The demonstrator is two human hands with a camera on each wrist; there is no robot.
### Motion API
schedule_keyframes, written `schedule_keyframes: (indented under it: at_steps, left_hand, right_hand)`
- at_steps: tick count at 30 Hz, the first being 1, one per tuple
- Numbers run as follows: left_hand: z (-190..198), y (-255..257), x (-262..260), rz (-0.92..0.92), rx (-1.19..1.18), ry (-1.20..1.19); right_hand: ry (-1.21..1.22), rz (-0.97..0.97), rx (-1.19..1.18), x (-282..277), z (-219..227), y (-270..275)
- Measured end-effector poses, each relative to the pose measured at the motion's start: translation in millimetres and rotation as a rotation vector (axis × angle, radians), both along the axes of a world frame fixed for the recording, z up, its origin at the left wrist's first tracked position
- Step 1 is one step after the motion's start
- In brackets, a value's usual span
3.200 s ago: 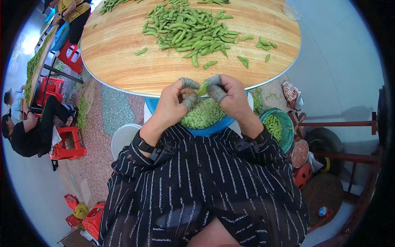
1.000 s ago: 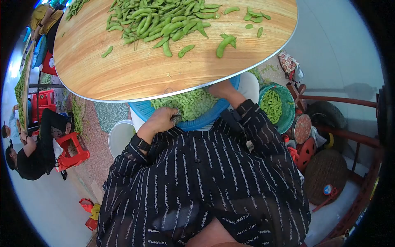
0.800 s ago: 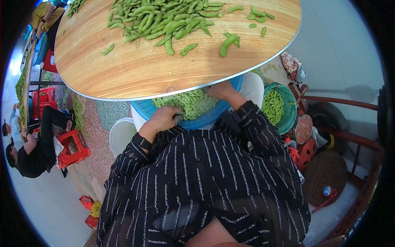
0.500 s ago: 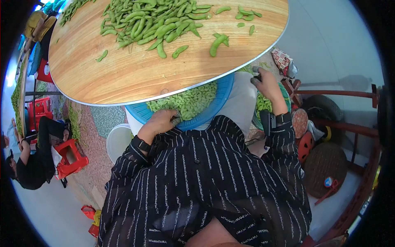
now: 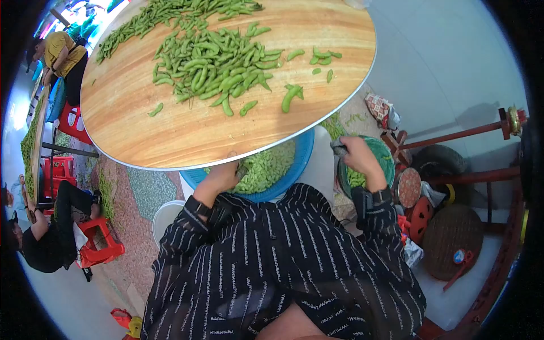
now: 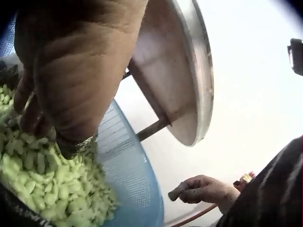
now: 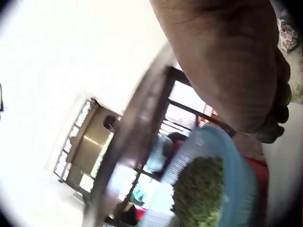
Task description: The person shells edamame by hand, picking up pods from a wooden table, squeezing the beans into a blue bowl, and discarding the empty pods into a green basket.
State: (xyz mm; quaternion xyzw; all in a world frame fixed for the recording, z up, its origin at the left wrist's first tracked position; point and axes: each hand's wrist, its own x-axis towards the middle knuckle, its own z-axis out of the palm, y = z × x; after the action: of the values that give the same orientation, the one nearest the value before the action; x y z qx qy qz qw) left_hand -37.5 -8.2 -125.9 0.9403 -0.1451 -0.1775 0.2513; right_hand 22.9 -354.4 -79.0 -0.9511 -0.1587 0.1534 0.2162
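Note:
My left hand is down in the blue basket, its fingers and wrapped thumb among shelled green beans. The left wrist view shows the thumb and fingers pointing down at the beans, the thumb apart from the fingers. Tips of those fingers are partly hidden. My right hand hovers over the green basket, which holds bean pods. Grey wraps cover its thumb and a finger. Its fingers are loosely bent, and nothing shows between them. A heap of soybean pods lies on the round wooden table.
The table's edge overhangs the blue basket. A white bucket stands on the floor at left. To the right are a patterned bag, a round red-topped stool and dark red bars. Seated people work at another table at far left.
My hands held a pod between them earlier, then parted. The right hand has left the blue basket and moved right, over the green one; the left stays in the beans. The view has shifted.

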Motion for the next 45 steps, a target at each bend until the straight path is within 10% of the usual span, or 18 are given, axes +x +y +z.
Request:
schedule_keyframes:
  at_steps: [3,10,17,20,27,37,41,43,45]
  left_hand:
    - [36.3,-0.4,-10.8,0.003,-0.080,0.019]
    - [97.3,-14.2,-19.6,-0.101,-0.140,0.092]
    - [113.2,-13.2,-13.0,0.058,-0.610,-0.159]
    - [127.4,-15.5,6.6,0.099,-0.493,-0.586]
    - [121.6,-27.8,58.1,0.272,-0.078,-0.664]
    - [106.1,-28.1,67.8,0.181,0.122,-0.665]
    - [112.2,-27.7,62.6,0.245,0.045,-0.664]
    - [104.8,-21.7,60.5,0.368,-0.519,-0.362]
    - [96.7,-20.1,58.6,0.400,-0.821,-0.256]
  right_hand:
    - [-0.331,0.019,0.365,0.7,63.6,31.9]
    - [-0.672,0.193,0.270,35.1,71.5,109.8]
    - [-0.766,-0.049,0.134,74.7,41.8,84.1]
    - [-0.754,-0.201,0.099,82.5,49.8,75.3]
    - [-0.673,-0.101,0.607,84.7,40.9,102.9]
    - [-0.760,-0.054,0.104,109.9,61.1,111.6]
    - [-0.780,-0.011,-0.028,135.9,57.0,103.2]
    - [-0.745,-0.111,-0.031,133.2,60.4,106.6]
    - [-0.557,-0.039,0.649,107.9,63.7,101.8]
